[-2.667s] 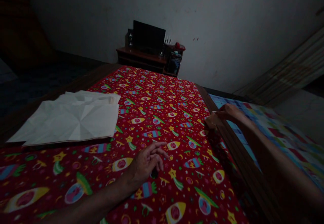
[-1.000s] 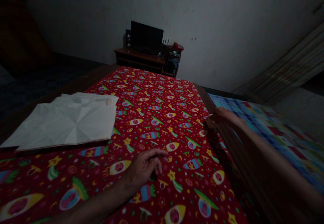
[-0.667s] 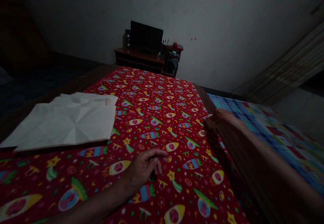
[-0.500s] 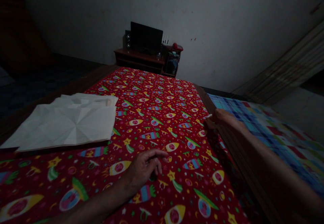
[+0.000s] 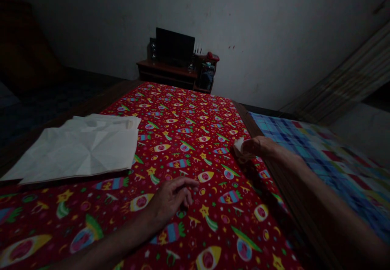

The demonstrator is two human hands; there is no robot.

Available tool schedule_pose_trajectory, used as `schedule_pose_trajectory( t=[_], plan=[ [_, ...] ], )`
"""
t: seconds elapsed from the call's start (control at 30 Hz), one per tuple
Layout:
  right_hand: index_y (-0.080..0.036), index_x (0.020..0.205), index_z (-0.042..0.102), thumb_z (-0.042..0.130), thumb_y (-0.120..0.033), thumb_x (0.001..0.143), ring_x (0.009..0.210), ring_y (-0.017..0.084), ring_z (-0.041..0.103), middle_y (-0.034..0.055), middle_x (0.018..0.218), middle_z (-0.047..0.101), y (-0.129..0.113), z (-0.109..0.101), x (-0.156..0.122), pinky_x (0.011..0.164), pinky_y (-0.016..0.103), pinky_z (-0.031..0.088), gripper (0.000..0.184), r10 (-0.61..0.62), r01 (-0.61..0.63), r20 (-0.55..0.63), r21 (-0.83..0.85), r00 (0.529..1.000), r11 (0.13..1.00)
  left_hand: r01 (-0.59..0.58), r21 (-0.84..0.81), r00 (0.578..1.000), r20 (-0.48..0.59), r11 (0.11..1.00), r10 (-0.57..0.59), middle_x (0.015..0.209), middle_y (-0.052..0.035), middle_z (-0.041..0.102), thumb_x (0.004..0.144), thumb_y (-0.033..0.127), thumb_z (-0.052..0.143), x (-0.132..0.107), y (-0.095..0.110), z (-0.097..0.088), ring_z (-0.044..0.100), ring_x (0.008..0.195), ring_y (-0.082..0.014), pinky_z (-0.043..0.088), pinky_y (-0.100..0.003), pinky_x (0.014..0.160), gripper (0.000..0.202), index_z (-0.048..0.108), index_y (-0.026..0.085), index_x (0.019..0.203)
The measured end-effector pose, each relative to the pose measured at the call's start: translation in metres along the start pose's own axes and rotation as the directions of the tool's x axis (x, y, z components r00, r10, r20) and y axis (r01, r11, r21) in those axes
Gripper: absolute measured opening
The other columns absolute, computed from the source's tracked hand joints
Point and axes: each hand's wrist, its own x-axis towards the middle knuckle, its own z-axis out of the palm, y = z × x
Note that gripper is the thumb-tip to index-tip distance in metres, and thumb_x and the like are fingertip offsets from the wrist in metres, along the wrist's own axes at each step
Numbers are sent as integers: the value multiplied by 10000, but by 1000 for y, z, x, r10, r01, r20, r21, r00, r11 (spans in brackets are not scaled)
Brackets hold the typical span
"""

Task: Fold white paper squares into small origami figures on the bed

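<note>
— Which step is this?
— The right hand [image 5: 258, 146] pinches a small brown-and-white paper-like piece [image 5: 239, 144] over the red rocket-printed cloth [image 5: 210, 209].
— The left hand [image 5: 173, 199]?
— Half-open, holding nothing visible. Moving the piece needs steady pinching, I think.

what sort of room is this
Probably a room in a home, perhaps a bedroom: a dark screen stands on a small desk by the wall, and a rocket-print cloth spreads ahead.
</note>
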Motion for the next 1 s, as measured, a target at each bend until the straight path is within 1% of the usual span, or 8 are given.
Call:
schedule_pose_trajectory(
  t=[0.2,0.43,0.5,0.6,0.67,0.83,0.93,1.0],
  plan=[
    [-155,842,692,475,-173,781,597,135,555,88,752,659,-10,-9,-7,485,235,220,226,-16,17,10,-113,1000,993,-94,290,993,-36,952,109,659,-24,623,826,232,405,24,17,-18,583,571,-120,462,-225,563,304,635,126,997],
    [-135,828,673,428,-157,819,600,137,569,111,752,664,-9,-7,-10,489,241,212,246,30,-39,-56,-165,998,986,-127,366,990,-9,922,140,713,-26,643,831,186,382,54,30,-20,617,601,-125,494,-230,568,332,630,143,1049],
    [-138,833,673,435,-187,821,573,134,562,105,732,662,-7,-3,-7,480,242,210,243,52,-63,-69,-155,996,986,-161,401,985,10,902,172,760,-30,666,824,170,398,65,30,-19,628,642,-129,509,-238,607,328,637,156,1048],
    [-141,861,669,451,-222,820,567,134,557,99,730,657,-5,2,-3,471,242,213,237,58,-69,-82,-127,995,990,-277,475,954,31,835,298,916,-43,691,809,145,436,96,30,-13,641,816,-151,515,-266,750,295,658,169,1003],
    [-141,879,664,457,-231,819,575,132,553,95,736,653,-4,2,-2,471,241,217,234,45,-55,-90,-105,995,993,-343,510,926,45,788,374,997,-56,684,802,116,439,128,30,-6,629,906,-167,500,-293,830,308,651,155,1021],
    [-155,810,658,480,-230,808,535,104,502,61,687,630,-3,6,-4,475,232,220,193,9,-14,-99,-46,995,999,-403,492,908,108,772,406,1132,-94,636,783,56,433,220,23,30,566,1067,-182,414,-323,973,387,618,122,1116],
    [-157,799,651,510,-236,791,525,94,476,53,683,618,1,12,-3,477,230,214,161,2,-4,-110,-16,994,1000,-444,449,896,210,775,392,1177,-93,616,736,19,458,254,16,56,546,1093,-176,402,-298,973,467,592,115,1173],
    [-156,793,643,506,-230,794,512,86,455,49,674,606,5,16,-1,473,228,207,157,3,-2,-120,2,993,1000,-457,413,886,288,788,362,1093,-75,658,735,37,472,265,14,69,596,977,-166,459,-273,872,452,607,119,1158]
  ],
)
